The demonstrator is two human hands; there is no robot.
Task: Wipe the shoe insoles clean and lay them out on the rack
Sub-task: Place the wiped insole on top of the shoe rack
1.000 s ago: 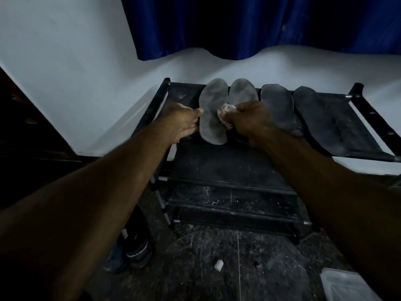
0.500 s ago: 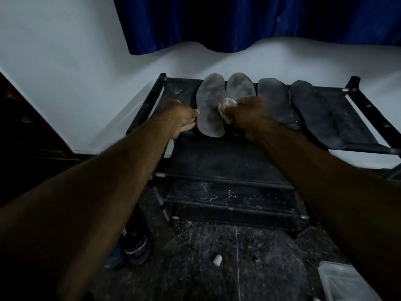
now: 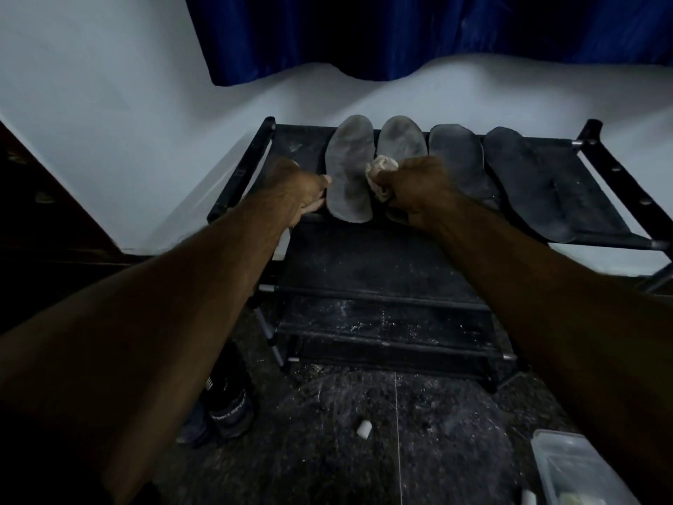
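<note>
Several insoles lie side by side on the top shelf of a black shoe rack [image 3: 597, 198]. The leftmost is a light grey insole [image 3: 349, 169], with a second light grey insole [image 3: 400, 138] next to it and two darker insoles [image 3: 455, 158] [image 3: 524, 180] to the right. My left hand [image 3: 298, 193] rests at the left edge of the leftmost insole, thumb and fingertips touching its side. My right hand [image 3: 418, 187] is closed round a crumpled whitish cloth [image 3: 380, 173] and covers the lower part of the second insole.
The rack has lower dusty shelves [image 3: 382, 315] and stands against a white wall under a blue curtain [image 3: 400, 31]. On the dark floor are a black shoe [image 3: 229, 406] at left, a small white bit [image 3: 364, 429], and a clear plastic container [image 3: 579, 468] at bottom right.
The view has shifted slightly. Both hands stay at the two light insoles, with the cloth still gripped; no clear movement of the insoles.
</note>
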